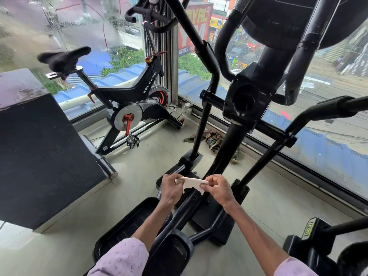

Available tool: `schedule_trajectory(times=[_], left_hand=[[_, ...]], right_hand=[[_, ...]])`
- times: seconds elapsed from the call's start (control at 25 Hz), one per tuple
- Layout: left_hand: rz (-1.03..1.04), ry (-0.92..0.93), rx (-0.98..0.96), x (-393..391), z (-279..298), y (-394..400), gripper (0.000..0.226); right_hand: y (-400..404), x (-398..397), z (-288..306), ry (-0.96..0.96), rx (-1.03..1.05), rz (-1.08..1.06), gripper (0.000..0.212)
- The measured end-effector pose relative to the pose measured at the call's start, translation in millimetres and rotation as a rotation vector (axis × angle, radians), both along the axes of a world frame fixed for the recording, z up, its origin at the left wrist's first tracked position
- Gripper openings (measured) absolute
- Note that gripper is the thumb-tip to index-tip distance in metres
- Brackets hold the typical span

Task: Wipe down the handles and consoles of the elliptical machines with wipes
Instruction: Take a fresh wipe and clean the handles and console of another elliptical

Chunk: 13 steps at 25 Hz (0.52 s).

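Now both hands are working low in front of the elliptical machine (245, 120), and they are sharing one white wipe (192, 183). The left hand (170, 188) is pinching one end of it with curled fingers, and the right hand (217, 188) is pinching the other end between thumb and fingertips, so the sheet is stretching between them, its lower edge hanging ragged. It is being held above the machine's base and the left pedal (127, 222), well clear of any part that needs cleaning.

By my reading this is the preparation step: the wipe is being spread or folded, and nothing is being wiped yet. The moving handle (203, 56) on the left side is rising well above the hands, and the underside of the console (282, 18) is looming at the top of view. So the next move is calling for a lift: gather the wipe into one palm, reach up and wrap it round a grip.

Off to the left an exercise bike (127, 100) is standing by the window (328, 100), and a bundle of rags (213, 139) is lying on the floor (139, 176).
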<state>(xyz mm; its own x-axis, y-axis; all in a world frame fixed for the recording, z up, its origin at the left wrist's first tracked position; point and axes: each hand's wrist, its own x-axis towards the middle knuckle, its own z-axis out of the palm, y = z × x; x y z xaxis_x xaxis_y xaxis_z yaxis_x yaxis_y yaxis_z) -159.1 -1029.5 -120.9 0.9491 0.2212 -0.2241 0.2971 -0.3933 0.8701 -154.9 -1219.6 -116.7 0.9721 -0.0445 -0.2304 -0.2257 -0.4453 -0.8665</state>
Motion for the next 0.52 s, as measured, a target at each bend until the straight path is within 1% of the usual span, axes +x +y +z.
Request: schedule_trajectory(times=[0.08, 0.12, 0.2, 0.32, 0.4, 0.44, 0.52], left_hand=[[0.020, 0.017, -0.011, 1.1, -2.5, 3.8, 0.009], [0.022, 0.027, -0.033, 1.7, -3.6, 5.2, 0.010], [-0.003, 0.059, -0.123, 0.4, -2.5, 7.0, 0.010], [-0.049, 0.100, -0.268, -3.7, 7.6, 9.6, 0.005], [-0.115, 0.104, -0.343, -5.0, 12.8, 12.0, 0.019], [-0.163, 0.106, -0.354, -4.8, 14.5, 13.0, 0.025], [-0.288, 0.104, -0.321, -3.8, 16.7, 13.8, 0.029]], right_hand=[[-3.6, -0.3, 4.7, 0.113, 0.270, -0.023, 0.025], [-4.7, -0.8, 6.9, 0.148, 0.362, -0.026, 0.025], [-6.1, -1.7, 7.5, 0.174, 0.446, -0.028, 0.027], [-5.4, -2.7, 11.0, 0.172, 0.450, -0.016, 0.026], [-6.8, -1.9, 12.7, 0.182, 0.418, 0.027, 0.019], [-7.2, -1.4, 14.4, 0.194, 0.400, 0.061, 0.016], [-6.5, -0.7, 19.7, 0.215, 0.353, 0.120, 0.016]])
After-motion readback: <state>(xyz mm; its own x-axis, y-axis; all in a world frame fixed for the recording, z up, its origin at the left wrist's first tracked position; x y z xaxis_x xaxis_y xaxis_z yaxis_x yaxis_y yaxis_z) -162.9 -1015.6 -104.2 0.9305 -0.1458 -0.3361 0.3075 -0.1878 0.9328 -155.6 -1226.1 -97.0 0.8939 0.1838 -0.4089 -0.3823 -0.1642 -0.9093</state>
